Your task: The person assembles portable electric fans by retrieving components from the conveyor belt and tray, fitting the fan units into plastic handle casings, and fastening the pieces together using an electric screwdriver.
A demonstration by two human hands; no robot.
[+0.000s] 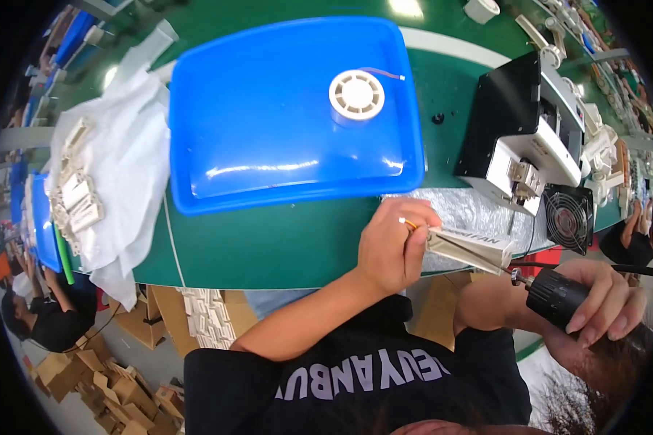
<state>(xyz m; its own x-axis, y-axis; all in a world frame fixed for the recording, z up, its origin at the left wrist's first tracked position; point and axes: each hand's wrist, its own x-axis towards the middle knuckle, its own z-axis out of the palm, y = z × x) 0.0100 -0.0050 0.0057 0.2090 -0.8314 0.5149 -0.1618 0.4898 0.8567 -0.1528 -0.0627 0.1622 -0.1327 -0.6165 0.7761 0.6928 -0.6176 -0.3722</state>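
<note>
My left hand (pixel 395 243) is closed around one end of a white plastic fan handle (pixel 468 246) with dark "FAN" lettering on it. A thin cable (pixel 410 224) with a small white plug sticks out by its thumb. My right hand (pixel 606 301) grips a black electric screwdriver (pixel 556 296) at the lower right. The screwdriver's long bit points left into the hollow side of the handle; where its tip ends I cannot tell. Above my left hand stands a blue tray (pixel 290 194), with a round white slotted fan part (pixel 357 95) in it and a thin wire trailing off.
A black-and-white machine (pixel 519 130) stands at the right, with a black cooling fan (pixel 567 217) beside it. White plastic pieces (pixel 76 192) lie on a translucent sheet (pixel 127 145) at the left. Small black parts (pixel 438 118) lie on the green table (pixel 268 246). Other people sit nearby.
</note>
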